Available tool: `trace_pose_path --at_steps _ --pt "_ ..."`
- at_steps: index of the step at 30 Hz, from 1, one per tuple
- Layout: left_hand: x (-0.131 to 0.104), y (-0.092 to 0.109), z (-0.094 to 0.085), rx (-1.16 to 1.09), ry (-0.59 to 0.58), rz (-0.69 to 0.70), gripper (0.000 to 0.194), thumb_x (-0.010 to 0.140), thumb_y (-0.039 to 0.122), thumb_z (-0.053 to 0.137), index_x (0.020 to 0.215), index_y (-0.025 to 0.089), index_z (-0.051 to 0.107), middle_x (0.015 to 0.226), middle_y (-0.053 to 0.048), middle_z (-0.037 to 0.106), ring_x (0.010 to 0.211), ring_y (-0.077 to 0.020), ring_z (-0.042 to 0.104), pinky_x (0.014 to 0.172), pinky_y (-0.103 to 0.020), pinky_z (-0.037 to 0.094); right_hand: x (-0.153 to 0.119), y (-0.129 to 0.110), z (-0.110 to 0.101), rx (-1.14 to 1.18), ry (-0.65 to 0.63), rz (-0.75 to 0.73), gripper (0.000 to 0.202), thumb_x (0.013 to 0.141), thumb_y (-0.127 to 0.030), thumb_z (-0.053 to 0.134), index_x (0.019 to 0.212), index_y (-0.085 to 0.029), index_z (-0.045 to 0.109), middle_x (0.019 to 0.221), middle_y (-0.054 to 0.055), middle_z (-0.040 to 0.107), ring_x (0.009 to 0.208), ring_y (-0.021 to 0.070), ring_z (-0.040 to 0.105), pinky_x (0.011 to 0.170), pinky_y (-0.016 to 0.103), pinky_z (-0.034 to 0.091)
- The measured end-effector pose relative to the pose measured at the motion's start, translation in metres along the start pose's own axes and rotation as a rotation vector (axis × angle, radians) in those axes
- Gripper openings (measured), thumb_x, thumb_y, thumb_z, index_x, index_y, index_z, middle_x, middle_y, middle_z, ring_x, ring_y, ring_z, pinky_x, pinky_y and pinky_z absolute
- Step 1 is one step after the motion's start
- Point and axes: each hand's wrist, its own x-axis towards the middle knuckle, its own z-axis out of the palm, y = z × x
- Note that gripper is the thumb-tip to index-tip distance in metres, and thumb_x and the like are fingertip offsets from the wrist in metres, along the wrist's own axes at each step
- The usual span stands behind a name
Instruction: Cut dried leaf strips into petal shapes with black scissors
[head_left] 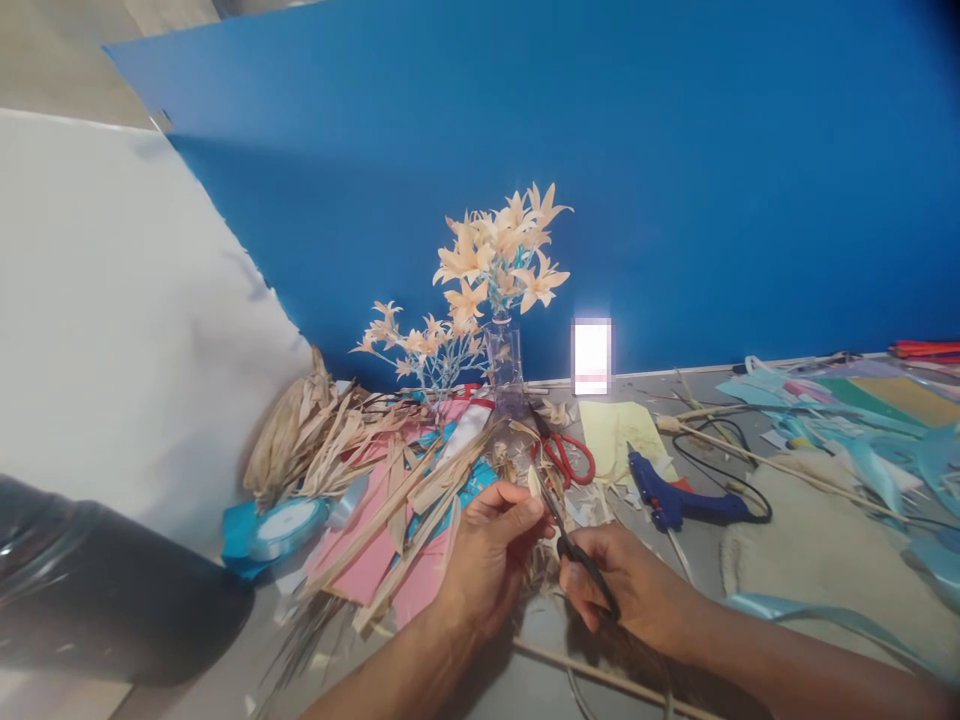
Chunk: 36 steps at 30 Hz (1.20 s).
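Between the thumb and fingers of my left hand [499, 545] is a small pale piece of dried husk [534, 484], pinched upright. My right hand [619, 580] grips black-handled scissors [592, 575], their blades pointing up and left beside the husk piece. Whether the blades touch it I cannot tell. Beyond my hands, a clear vase [504, 365] holds peach-coloured artificial flowers [495, 250], with a smaller flower bunch [427, 345] to its left. Long dried husk strips [420, 480] lie over pink paper [360, 560] left of my hands.
Red-handled scissors [574, 460] lie just past my hands. A blue glue gun [682, 500] with a black cord rests to the right, near yellow paper [619, 435]. Ribbon rolls [289, 525] and a dark cylinder [105, 580] are at left. Light-blue ribbon [832, 620] trails at right.
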Motion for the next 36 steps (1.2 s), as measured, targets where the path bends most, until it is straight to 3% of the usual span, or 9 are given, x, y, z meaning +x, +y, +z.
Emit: trace_pose_path --at_steps 7,14,19,26,31,33,36 --pt "-0.003 0.008 0.0 0.015 -0.03 -0.024 0.021 0.068 0.02 0.079 0.066 0.017 0.059 0.069 -0.002 0.069 0.061 -0.0126 0.062 0.067 -0.025 0.048 0.0 -0.009 -0.002 -0.005 -0.02 0.037 0.065 0.081 -0.071 0.055 0.048 -0.015 0.053 0.044 0.0 0.046 0.045 0.0092 0.037 0.047 0.025 0.025" --pt "-0.004 0.01 -0.001 0.036 -0.054 -0.032 0.02 0.07 0.021 0.078 0.068 0.017 0.058 0.073 -0.003 0.071 0.066 -0.0133 0.063 0.07 -0.025 0.049 0.0 -0.01 -0.007 0.015 -0.121 -0.006 0.078 0.076 -0.087 0.043 0.056 -0.013 0.059 0.047 -0.002 0.044 0.043 0.0078 0.034 0.043 0.022 0.022" --pt "-0.002 0.01 -0.001 0.061 -0.047 -0.02 0.021 0.068 0.021 0.079 0.068 0.018 0.059 0.071 -0.002 0.071 0.063 -0.013 0.062 0.069 -0.026 0.049 -0.001 -0.006 -0.008 0.031 -0.14 -0.011 0.077 0.076 -0.086 0.042 0.06 -0.013 0.059 0.052 0.001 0.05 0.045 0.0086 0.038 0.044 0.022 0.024" --pt "-0.002 0.007 -0.007 0.243 -0.124 0.111 0.013 0.076 0.023 0.074 0.072 0.018 0.063 0.071 -0.004 0.07 0.068 -0.0154 0.062 0.073 -0.029 0.047 0.001 -0.018 -0.013 0.102 -0.165 -0.047 0.076 0.077 -0.086 0.043 0.061 -0.014 0.058 0.052 0.001 0.052 0.044 0.0082 0.037 0.044 0.023 0.025" --pt "-0.002 0.009 -0.006 0.14 -0.136 0.021 0.012 0.077 0.023 0.073 0.077 0.018 0.063 0.062 0.0 0.063 0.06 -0.0116 0.056 0.064 -0.024 0.043 0.0 -0.023 -0.015 0.191 -0.226 -0.038 0.072 0.074 -0.085 0.049 0.061 -0.014 0.057 0.053 0.002 0.053 0.043 0.0077 0.035 0.043 0.023 0.024" --pt "-0.001 0.01 -0.005 0.078 -0.147 -0.03 0.013 0.076 0.024 0.073 0.076 0.017 0.062 0.062 0.001 0.061 0.059 -0.0109 0.055 0.062 -0.023 0.043 0.001 -0.022 -0.016 0.253 -0.186 -0.032 0.07 0.072 -0.083 0.053 0.063 -0.014 0.057 0.054 0.002 0.054 0.044 0.0081 0.036 0.043 0.023 0.024" --pt "0.001 0.009 -0.006 0.037 -0.13 -0.092 0.015 0.074 0.023 0.077 0.074 0.016 0.063 0.067 0.0 0.063 0.062 -0.0107 0.057 0.061 -0.023 0.044 0.004 -0.022 -0.02 0.272 0.032 0.002 0.055 0.07 -0.068 0.07 0.069 -0.013 0.06 0.056 -0.002 0.052 0.049 0.0086 0.037 0.047 0.023 0.026"
